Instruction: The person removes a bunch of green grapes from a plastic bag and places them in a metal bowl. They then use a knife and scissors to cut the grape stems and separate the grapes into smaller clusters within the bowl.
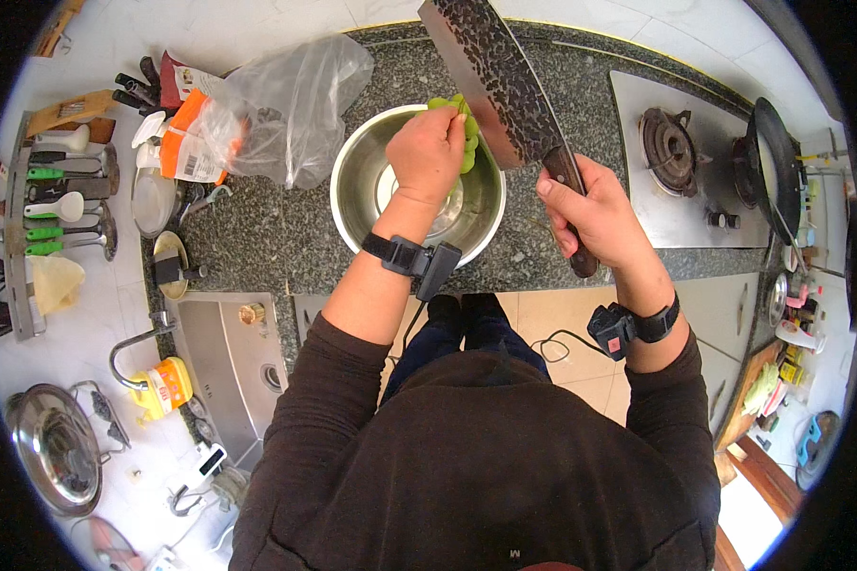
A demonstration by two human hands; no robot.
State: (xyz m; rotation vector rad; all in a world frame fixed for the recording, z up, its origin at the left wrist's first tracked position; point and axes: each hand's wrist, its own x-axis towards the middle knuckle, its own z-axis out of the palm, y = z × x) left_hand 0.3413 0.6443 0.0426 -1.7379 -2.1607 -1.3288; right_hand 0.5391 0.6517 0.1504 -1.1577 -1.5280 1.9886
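My left hand is closed on some light green produce, which may be leaves or small fruit; my fingers partly cover it. Below it stands a round stainless steel bowl, whose visible inside is mostly bare metal. My right hand grips the dark wooden handle of a broad cleaver. The cleaver's blade, patterned dark with a shiny band along one side, slants up and to the left, beyond the bowl's right rim. A small gap shows between the blade and the produce in places.
A clear plastic bag and an orange-and-white packet lie left on the granite counter. The gas hob with a black wok is at right. A sink sits lower left, with utensils hung beyond.
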